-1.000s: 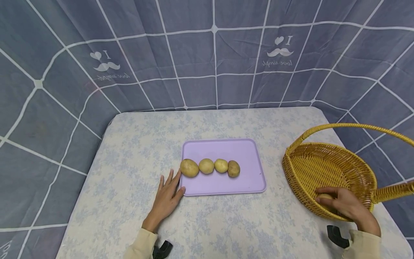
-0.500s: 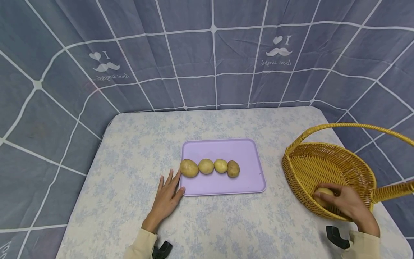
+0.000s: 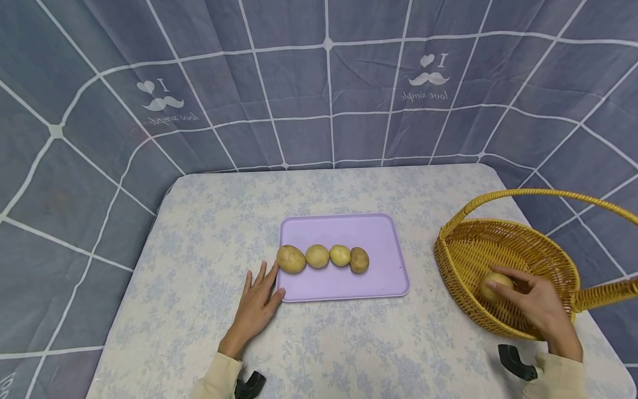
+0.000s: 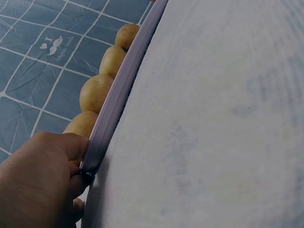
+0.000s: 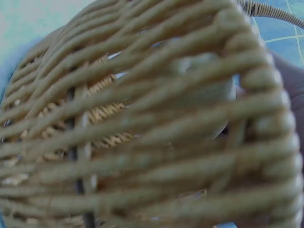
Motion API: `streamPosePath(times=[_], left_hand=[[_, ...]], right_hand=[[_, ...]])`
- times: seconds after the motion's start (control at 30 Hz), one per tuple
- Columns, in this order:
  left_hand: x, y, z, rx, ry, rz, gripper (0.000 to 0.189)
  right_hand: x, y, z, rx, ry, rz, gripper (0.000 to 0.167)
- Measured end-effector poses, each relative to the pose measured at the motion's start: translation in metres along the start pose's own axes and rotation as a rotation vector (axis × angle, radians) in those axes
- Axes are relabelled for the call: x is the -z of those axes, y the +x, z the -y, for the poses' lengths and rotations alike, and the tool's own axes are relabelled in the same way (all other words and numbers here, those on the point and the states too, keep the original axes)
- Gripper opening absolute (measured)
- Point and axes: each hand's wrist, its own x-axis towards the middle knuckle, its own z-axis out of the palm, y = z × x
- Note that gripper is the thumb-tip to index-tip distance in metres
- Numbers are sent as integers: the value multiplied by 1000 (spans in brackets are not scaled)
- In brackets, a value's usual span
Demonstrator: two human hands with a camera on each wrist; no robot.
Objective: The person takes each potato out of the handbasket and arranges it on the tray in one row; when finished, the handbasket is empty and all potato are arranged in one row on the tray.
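Observation:
My right hand [image 3: 535,302] grips a potato [image 3: 495,285] inside the woven yellow-brown basket [image 3: 448,277]. Thumb and fingers sit on either side of it, and in the right wrist view the basket's wall [image 5: 156,123] covers most of the hand and potato. At the left, my left hand [image 3: 256,307] lies with fingers spread against the left edge of a lilac tray [image 3: 344,288]. The left wrist view has its thumb on the tray's rim [image 4: 111,109]. Several potatoes stand in a row across the tray, the largest potato [image 3: 291,259] at the left end, the brownest potato [image 3: 359,260] at the right.
A tall arched handle [image 3: 538,193] rises over the basket at the table's right side. White cloth with a pale blue floral pattern covers the table [image 3: 214,221]. Blue-grey checked curtains [image 3: 294,83] hang behind and along both sides.
The right hand has raised the potato a little from the basket's bottom and shifted it slightly up in the head view, showing more of it. The left hand and the tray's potatoes stay put.

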Motion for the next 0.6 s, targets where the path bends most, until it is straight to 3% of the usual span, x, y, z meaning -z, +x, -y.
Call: streamPosePath(times=[0.43,0.6], left_hand=[[2,0,0,34,-16,42,63],[3,0,-1,36,-26,47,62]], right_hand=[[-8,10,33,88,164,-69,43],[-17,20,51,190,348,-63,42]])
